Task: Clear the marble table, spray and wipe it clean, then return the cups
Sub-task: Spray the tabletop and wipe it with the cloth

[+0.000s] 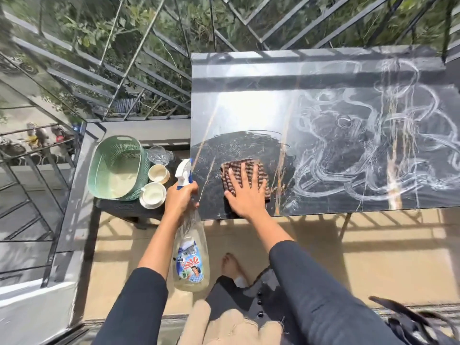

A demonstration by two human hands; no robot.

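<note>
Two hands: left hand [179, 200] gripping spray bottle [190, 255], nozzle half hidden; right hand [246, 192] spread flat, covering cloth [239, 170].

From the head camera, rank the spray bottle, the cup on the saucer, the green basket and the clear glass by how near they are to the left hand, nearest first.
1. Spray bottle: gripped in the left hand itself.
2. Cup on the saucer: just left of the hand, on the dark side stand.
3. Green basket: farther left, beside the cups.
4. Clear glass: at the back, behind the other cup; close to the basket's distance, so these two are hard to separate.
</note>
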